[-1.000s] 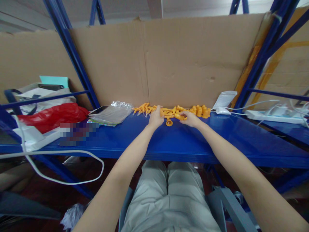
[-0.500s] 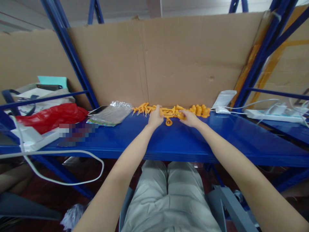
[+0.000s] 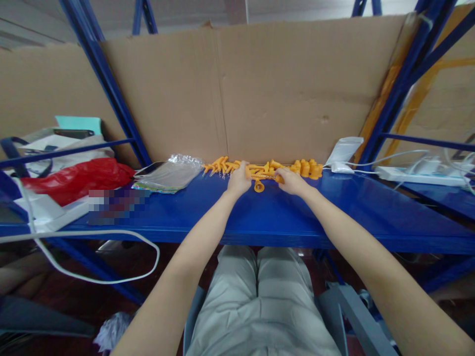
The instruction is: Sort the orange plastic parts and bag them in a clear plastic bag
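A row of orange-yellow plastic corkscrew parts lies along the back of the blue shelf, against the cardboard. At its left end are corkscrews (image 3: 218, 165) with metal spirals. My left hand (image 3: 238, 182) reaches into the row, its fingers curled at an orange plastic part (image 3: 248, 171); its fingertips are partly hidden. Opposite it, my right hand (image 3: 292, 182) has thumb and fingers closed on another orange plastic piece (image 3: 279, 179). Between the hands, nearer to me, lies a cup-ended orange piece (image 3: 259, 187). Several bulky orange pieces (image 3: 309, 168) stand right of my right hand.
Left on the blue shelf (image 3: 297, 217) lie a clear plastic packet (image 3: 174, 173), a red plastic bag (image 3: 81, 179) and a white power strip (image 3: 70, 213) with a looping cable. A white object (image 3: 343, 155) and another power strip (image 3: 419, 177) are at right.
The view has shifted very slightly. Both hands stay in nearly the same places among the orange parts, with only small finger movement.
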{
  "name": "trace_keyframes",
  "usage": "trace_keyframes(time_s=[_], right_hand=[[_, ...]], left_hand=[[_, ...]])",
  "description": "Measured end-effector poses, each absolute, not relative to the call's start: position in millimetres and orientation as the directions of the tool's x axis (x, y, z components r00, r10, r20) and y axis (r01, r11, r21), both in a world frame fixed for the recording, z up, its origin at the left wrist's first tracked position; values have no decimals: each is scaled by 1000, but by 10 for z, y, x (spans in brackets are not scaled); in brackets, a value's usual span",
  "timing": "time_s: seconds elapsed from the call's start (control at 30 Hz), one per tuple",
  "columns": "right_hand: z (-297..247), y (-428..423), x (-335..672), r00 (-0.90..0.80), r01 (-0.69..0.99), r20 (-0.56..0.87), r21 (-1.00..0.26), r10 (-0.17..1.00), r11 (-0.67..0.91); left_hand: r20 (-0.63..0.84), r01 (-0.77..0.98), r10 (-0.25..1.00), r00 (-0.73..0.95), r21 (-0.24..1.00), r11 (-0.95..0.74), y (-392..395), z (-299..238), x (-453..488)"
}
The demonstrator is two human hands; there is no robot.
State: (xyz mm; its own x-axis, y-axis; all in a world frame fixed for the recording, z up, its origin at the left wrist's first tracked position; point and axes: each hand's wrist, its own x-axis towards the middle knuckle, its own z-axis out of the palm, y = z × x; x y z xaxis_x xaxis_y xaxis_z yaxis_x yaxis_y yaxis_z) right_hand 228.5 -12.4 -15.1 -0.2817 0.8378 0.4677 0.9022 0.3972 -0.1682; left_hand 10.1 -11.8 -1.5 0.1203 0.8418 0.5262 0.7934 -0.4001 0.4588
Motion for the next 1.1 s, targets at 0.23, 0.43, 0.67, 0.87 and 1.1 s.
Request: trace_keyframes(time_s=[0.23, 0.43, 0.67, 0.87, 1.1], right_hand=[[-110, -112, 2329, -212, 923, 463, -194, 860, 332], [-58, -95, 2455, -93, 932, 465, -269, 880, 241], [-1, -85, 2588, -53, 934, 433, -299, 900, 198], [88, -140, 2753, 32, 952, 361, -294, 932, 81], [171, -164, 3185, 252, 960, 298, -199, 921, -198]], left_hand=[[534, 799, 843, 65, 478, -364, -114, -2, 87], [536, 795, 842, 70, 479, -371, -120, 3, 90], [536, 787, 840, 78, 484, -382, -130, 5, 88], [531, 785, 843, 83, 487, -383, -138, 16, 91], [515, 805, 854, 78, 473, -359, -115, 5, 95]])
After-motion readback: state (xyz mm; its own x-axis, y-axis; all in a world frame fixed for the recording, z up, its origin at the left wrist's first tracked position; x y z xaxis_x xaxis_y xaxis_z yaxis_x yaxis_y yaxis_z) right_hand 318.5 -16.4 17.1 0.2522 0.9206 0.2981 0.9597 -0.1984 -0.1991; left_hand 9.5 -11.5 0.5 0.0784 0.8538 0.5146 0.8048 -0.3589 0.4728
